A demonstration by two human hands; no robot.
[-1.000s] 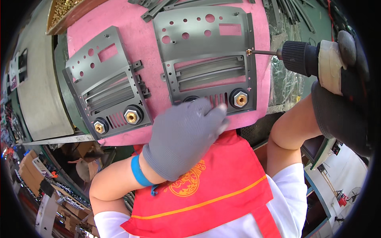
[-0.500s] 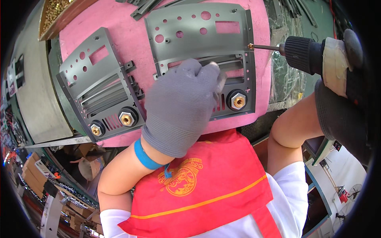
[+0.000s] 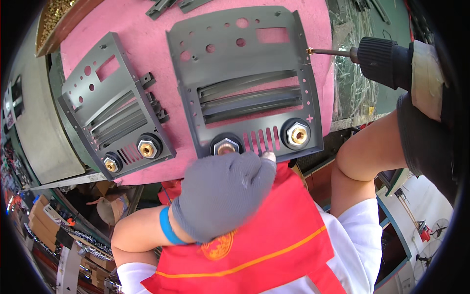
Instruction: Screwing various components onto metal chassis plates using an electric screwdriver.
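A dark grey metal front panel (image 3: 235, 63) with round holes, slots and louvers lies before me, two brass-cored sockets with black collars along its near edge. My left hand (image 3: 223, 193), in a grey knitted glove, is closed at that near edge, thumb tip against the rim beside the slots. In my gloved right hand (image 3: 426, 132) is a power screwdriver (image 3: 382, 62), held sideways. Its bit carries a small brass-coloured screw (image 3: 309, 50) right at the panel's right side flange. The fingers round the tool's grip are mostly hidden in dark shadow.
A similar panel (image 3: 93, 115) with two brass sockets (image 3: 148, 147) lies to the left on the pink mat (image 3: 169, 112). At the upper left stands a box (image 3: 63, 24) of small brass parts. Dark metal strips (image 3: 193, 4) lie at the far edge.
My left hand has come back from over the louvers to the near edge, uncovering them. The near panel has shifted slightly toward me and turned a little. The screwdriver still points at its right side.
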